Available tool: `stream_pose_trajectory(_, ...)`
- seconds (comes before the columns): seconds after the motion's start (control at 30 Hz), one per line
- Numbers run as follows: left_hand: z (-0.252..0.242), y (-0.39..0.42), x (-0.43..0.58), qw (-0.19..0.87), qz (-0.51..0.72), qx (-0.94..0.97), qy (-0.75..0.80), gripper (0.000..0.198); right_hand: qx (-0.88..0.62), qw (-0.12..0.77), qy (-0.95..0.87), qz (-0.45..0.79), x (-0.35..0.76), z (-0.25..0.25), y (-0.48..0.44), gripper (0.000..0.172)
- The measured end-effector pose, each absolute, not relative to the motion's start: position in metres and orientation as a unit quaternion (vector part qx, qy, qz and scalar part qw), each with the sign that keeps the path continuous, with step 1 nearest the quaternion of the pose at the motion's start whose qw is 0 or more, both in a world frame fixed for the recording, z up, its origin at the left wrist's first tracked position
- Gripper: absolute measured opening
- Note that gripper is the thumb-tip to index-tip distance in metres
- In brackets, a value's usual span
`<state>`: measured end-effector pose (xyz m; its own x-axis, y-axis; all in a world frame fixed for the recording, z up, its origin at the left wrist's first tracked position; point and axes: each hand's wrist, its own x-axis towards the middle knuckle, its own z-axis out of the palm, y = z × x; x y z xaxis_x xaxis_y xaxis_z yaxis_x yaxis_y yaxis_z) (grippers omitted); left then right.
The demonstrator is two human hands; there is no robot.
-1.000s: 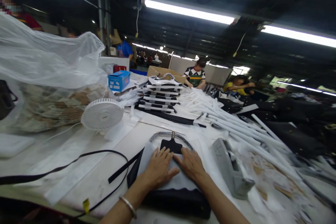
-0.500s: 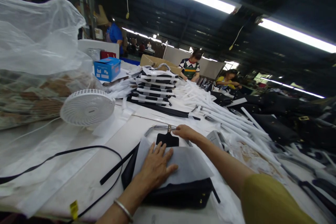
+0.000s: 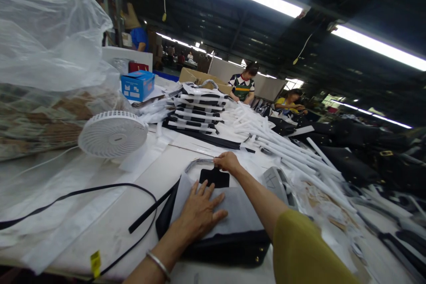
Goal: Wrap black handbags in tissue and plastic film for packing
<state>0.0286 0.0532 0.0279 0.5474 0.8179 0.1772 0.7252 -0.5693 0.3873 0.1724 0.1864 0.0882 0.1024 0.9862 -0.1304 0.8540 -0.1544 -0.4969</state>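
Observation:
A black handbag (image 3: 229, 248) lies on the table in front of me, partly covered by a pale grey-white sheet (image 3: 241, 213). My left hand (image 3: 201, 211) rests flat on this sheet, fingers spread. Beyond it, the bag's handle (image 3: 196, 163) arches up in a clear wrapping. A black tag (image 3: 214, 178) hangs inside the arch. My right hand (image 3: 226, 162) is closed at the top of the tag, against the handle; its fingers hide the join. To the left, a black strap end (image 3: 146, 216) sticks out from the bag.
A white fan (image 3: 113, 134) and a blue box (image 3: 137, 85) stand to the left, beside a large plastic-wrapped bundle (image 3: 43, 111). Wrapped black pieces (image 3: 196, 111) are stacked ahead. White tubes (image 3: 293, 155) and a grey tape dispenser (image 3: 276, 184) lie right. A co-worker (image 3: 242, 86) is across the table.
My right hand has shifted slightly left and closed over the gold-coloured fitting at the tag's top, which showed before. My left hand stays flat on the sheet.

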Motion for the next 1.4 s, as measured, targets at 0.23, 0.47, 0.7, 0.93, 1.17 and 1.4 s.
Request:
stream_pose_trajectory(0.23, 0.018, 0.055, 0.031, 0.106, 0.211, 0.877, 0.418, 0.045, -0.679, 0.260, -0.669, 0.153, 0.157, 0.107, 0.146, 0.010)
stream_pose_trajectory(0.47, 0.023, 0.052, 0.031, 0.068, 0.238, 0.876, 0.414, 0.036, -0.617, 0.347, -0.678, 0.197, 0.164, 0.094, 0.079, 0.011)
stream_pose_trajectory(0.7, 0.035, 0.043, 0.032, -0.022, 0.270, 0.861, 0.431, 0.052, -0.525, 0.453, -0.690, 0.209, 0.181, 0.073, 0.039, 0.014)
stream_pose_trajectory(0.93, 0.043, 0.036, 0.032, -0.057, 0.250, 0.854, 0.453, 0.045, -0.554, 0.381, -0.678, 0.296, 0.191, 0.072, 0.033, 0.010)
stream_pose_trajectory(1.17, 0.036, 0.040, 0.030, -0.043, 0.241, 0.866, 0.436, 0.042, -0.559, 0.358, -0.695, 0.276, 0.190, 0.070, 0.030, 0.010)
stream_pose_trajectory(1.4, 0.045, 0.027, 0.030, -0.079, 0.223, 0.870, 0.432, 0.035, -0.551, 0.506, -0.621, 0.234, 0.189, 0.067, 0.025, 0.013)
